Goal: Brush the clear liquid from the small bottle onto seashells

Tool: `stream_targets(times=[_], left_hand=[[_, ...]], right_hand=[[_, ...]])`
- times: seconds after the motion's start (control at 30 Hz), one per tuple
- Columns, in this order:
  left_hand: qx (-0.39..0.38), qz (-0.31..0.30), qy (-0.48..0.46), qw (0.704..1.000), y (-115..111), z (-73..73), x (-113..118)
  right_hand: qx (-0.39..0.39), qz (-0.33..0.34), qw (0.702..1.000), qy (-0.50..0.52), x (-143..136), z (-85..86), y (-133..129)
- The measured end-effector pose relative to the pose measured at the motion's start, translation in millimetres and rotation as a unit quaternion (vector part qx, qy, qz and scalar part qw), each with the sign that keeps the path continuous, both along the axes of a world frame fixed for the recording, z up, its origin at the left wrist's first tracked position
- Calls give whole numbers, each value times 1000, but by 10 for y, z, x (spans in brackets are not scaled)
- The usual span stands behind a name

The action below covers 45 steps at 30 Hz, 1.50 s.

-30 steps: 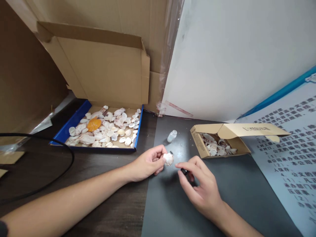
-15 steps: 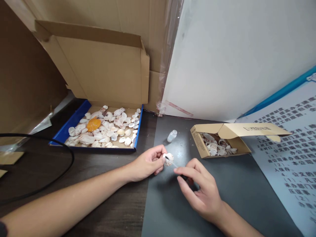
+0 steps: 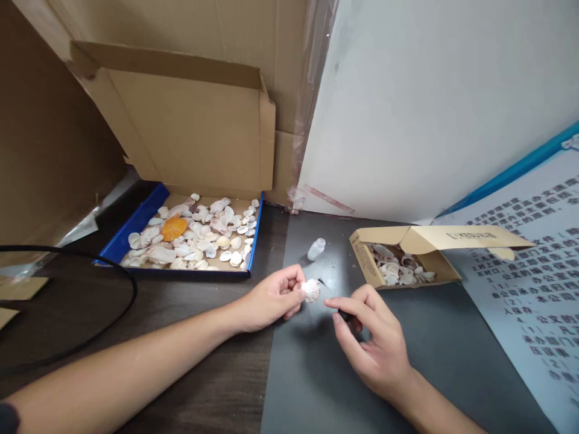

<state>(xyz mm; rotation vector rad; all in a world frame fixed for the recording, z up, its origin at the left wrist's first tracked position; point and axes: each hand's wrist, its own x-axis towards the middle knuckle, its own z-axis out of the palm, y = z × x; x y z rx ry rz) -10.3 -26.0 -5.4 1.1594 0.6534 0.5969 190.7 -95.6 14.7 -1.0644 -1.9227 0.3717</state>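
Observation:
Between the thumb and fingers of my left hand [image 3: 275, 295] is a small ribbed white seashell [image 3: 311, 290] with brownish specks. My right hand [image 3: 373, 334] is closed around the black cap [image 3: 346, 315] of a small brush. A thin clear stem runs from the cap to a dark brush tip [image 3: 321, 281], which is just off the shell's right edge. Behind the shell, a small translucent bottle [image 3: 316, 249] stands on the dark grey mat [image 3: 312, 386]. My right fingers partly cover the cap.
At the back left, a blue-edged cardboard box [image 3: 254, 241] with its lid raised holds many shells, one of them orange [image 3: 174, 228]. A smaller carton [image 3: 362, 265] of shells sits to the right, beside a printed sheet [image 3: 534, 283]. A black cable [image 3: 133, 295] loops at the left.
The brush tip has come off the shell's face and moved up and right. My right hand has drawn slightly right. The left hand keeps the shell, now turned a little.

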Motion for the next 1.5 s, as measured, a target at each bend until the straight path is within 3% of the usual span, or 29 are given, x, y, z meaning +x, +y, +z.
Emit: stream_targets(times=[0.13, 0.3, 0.43, 0.57, 0.73, 0.87, 1.0, 1.13, 1.27, 1.4, 1.5], left_hand=[[1, 1, -4, 1000, -2, 2, 3], [-3, 4, -6, 1000, -3, 5, 3], [-5, 0, -11, 1000, -4, -2, -2], [1, -2, -17, 1000, -2, -16, -7], [-11, 4, -27, 1000, 6, -24, 1], [-22, 12, -30, 999, 2, -21, 6], [-20, 20, -42, 999, 1, -45, 13], [-30, 32, -58, 997, 14, -87, 23], [-49, 37, -68, 996, 21, -96, 26], [-60, 44, -71, 995, 11, -78, 27], [-63, 48, -70, 994, 4, -66, 29]], right_hand=[[0, 34, 999, 3, 6, -11, -3], [-1, 3, 1000, -2, 11, -18, 6], [-2, 47, 999, 2, 0, 8, 5], [-2, 1, 1000, -2, -11, 19, 6], [0, 13, 1000, -1, -3, -3, 6], [3, -19, 1000, -4, 5, -8, 2], [-1, 6, 1000, -5, -1, 6, 2], [-3, -38, 999, -10, -1, 9, 10], [3, 13, 1000, -10, -2, 5, 3], [-1, -13, 1000, -9, -4, 7, -4], [12, 12, 1000, 3, -5, 14, 2]])
